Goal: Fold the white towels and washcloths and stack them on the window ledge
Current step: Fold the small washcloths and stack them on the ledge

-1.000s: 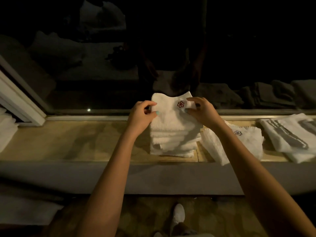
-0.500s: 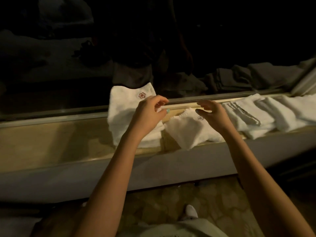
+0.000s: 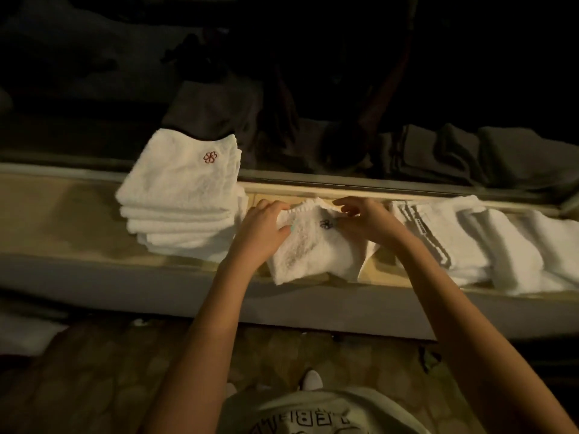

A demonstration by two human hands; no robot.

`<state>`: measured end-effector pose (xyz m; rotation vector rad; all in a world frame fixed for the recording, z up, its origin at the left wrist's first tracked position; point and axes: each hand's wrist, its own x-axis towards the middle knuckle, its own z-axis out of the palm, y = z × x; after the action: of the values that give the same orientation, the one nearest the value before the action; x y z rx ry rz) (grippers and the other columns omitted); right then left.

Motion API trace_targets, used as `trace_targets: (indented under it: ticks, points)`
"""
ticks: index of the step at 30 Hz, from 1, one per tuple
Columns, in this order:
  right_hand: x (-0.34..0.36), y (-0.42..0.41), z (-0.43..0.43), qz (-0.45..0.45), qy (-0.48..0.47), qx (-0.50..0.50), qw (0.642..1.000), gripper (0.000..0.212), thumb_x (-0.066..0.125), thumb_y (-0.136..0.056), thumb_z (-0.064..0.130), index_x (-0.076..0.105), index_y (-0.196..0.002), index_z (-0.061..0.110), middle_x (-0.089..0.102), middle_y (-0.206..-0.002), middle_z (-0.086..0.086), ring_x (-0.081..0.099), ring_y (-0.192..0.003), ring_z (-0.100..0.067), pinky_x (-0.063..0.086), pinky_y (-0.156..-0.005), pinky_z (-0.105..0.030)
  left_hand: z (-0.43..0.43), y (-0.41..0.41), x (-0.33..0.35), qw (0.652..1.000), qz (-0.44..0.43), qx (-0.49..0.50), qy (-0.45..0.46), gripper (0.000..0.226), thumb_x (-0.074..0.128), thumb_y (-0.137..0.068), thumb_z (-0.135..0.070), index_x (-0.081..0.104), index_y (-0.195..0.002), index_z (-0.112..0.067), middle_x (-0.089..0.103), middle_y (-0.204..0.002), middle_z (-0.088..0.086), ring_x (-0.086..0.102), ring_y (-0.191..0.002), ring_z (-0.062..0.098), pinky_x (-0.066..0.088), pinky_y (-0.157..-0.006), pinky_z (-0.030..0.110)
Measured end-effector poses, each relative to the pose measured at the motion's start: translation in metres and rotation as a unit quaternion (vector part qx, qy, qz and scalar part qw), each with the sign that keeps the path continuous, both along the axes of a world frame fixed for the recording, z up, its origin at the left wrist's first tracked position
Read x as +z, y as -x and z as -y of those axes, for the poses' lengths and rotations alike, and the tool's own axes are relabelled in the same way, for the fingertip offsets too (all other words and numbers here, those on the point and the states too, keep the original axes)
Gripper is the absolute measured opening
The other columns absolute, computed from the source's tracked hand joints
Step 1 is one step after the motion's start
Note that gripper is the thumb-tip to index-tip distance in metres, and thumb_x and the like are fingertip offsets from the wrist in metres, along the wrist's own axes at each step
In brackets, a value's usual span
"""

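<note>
A stack of folded white washcloths (image 3: pixel 183 195) with a red flower emblem on top sits on the wooden window ledge (image 3: pixel 62 220). To its right lies a loose white washcloth (image 3: pixel 310 249) with a dark flower emblem, its front corner hanging over the ledge's edge. My left hand (image 3: pixel 261 228) pinches this washcloth's upper left edge. My right hand (image 3: pixel 366 219) grips its upper right part, beside the emblem. Further right, unfolded white towels (image 3: pixel 488 242) with grey stripes lie spread along the ledge.
Dark window glass (image 3: pixel 313 73) rises right behind the ledge and mirrors the towels. Below the ledge runs a grey wall face (image 3: pixel 94 286) and a patterned floor (image 3: pixel 94 386). A white cloth (image 3: pixel 22 333) lies at the far left, low down.
Both hands left the folded stack and moved right to the loose washcloth, which they now hold. My view swung right, so the stack now sits to the left.
</note>
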<state>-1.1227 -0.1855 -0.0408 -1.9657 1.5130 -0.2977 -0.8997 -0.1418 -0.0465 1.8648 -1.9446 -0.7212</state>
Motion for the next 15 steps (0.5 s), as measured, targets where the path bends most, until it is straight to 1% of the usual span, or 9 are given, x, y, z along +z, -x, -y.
trace_targets:
  ticks: [2,4,7,9,12,13,15]
  points:
    - [-0.001,0.001,0.009,-0.012,-0.019,0.033,0.999,0.045,0.061,-0.092,0.025,0.050,-0.135,0.019,0.060,-0.126,-0.005,0.058,-0.110,-0.021,0.048,-0.088,-0.027,0.001,0.001,-0.011,0.999,0.028,0.028,-0.032,0.043,0.054,-0.093,-0.033,0.047,-0.134,-0.026,0.047,-0.134,0.000,0.049,-0.118,0.023,0.046,-0.096,0.044]
    - [-0.001,0.003,0.018,-0.010,-0.042,0.057,0.997,0.048,0.064,-0.090,0.029,0.050,-0.135,0.021,0.061,-0.125,-0.004,0.059,-0.108,-0.021,0.048,-0.088,-0.027,0.002,0.002,-0.014,0.997,0.040,0.050,-0.045,0.043,0.051,-0.093,-0.041,0.046,-0.134,-0.029,0.047,-0.134,-0.001,0.047,-0.119,0.024,0.045,-0.095,0.049]
    - [-0.002,0.007,0.028,-0.007,-0.057,0.087,0.995,0.045,0.067,-0.087,0.029,0.056,-0.129,0.019,0.062,-0.121,-0.005,0.059,-0.106,-0.022,0.052,-0.092,-0.038,0.007,0.004,-0.015,0.995,0.045,0.071,-0.053,0.042,0.051,-0.090,-0.048,0.048,-0.129,-0.032,0.047,-0.130,-0.001,0.046,-0.115,0.025,0.043,-0.095,0.050]
    - [-0.005,0.007,0.033,0.015,-0.052,0.094,0.994,0.035,0.068,-0.086,0.022,0.062,-0.121,0.016,0.063,-0.117,-0.005,0.060,-0.103,-0.022,0.054,-0.089,-0.039,0.010,0.004,-0.013,0.994,0.030,0.084,-0.059,0.039,0.056,-0.088,-0.047,0.053,-0.123,-0.031,0.048,-0.122,-0.002,0.048,-0.108,0.022,0.043,-0.096,0.047]
    - [-0.005,0.009,0.038,0.047,-0.041,0.074,0.995,0.023,0.066,-0.088,0.015,0.066,-0.110,0.012,0.065,-0.105,-0.007,0.063,-0.094,-0.023,0.057,-0.082,-0.039,0.010,0.004,-0.011,0.993,-0.026,0.101,-0.051,0.026,0.064,-0.084,-0.042,0.058,-0.106,-0.029,0.049,-0.107,-0.006,0.053,-0.098,0.015,0.048,-0.090,0.042]
    - [-0.005,0.011,0.038,0.056,-0.042,0.068,0.995,0.020,0.065,-0.089,0.016,0.066,-0.108,0.011,0.064,-0.102,-0.007,0.063,-0.092,-0.023,0.057,-0.081,-0.038,0.009,0.004,-0.010,0.993,-0.042,0.105,-0.046,0.021,0.065,-0.085,-0.039,0.057,-0.101,-0.028,0.049,-0.105,-0.006,0.055,-0.096,0.014,0.050,-0.087,0.039]
    - [-0.004,0.012,0.039,0.068,-0.029,0.073,0.995,0.017,0.063,-0.090,0.019,0.066,-0.105,0.011,0.063,-0.098,-0.005,0.063,-0.089,-0.022,0.057,-0.078,-0.035,0.008,0.004,-0.009,0.990,-0.073,0.119,-0.024,0.013,0.065,-0.087,-0.031,0.057,-0.093,-0.024,0.052,-0.101,-0.006,0.056,-0.092,0.011,0.049,-0.078,0.024]
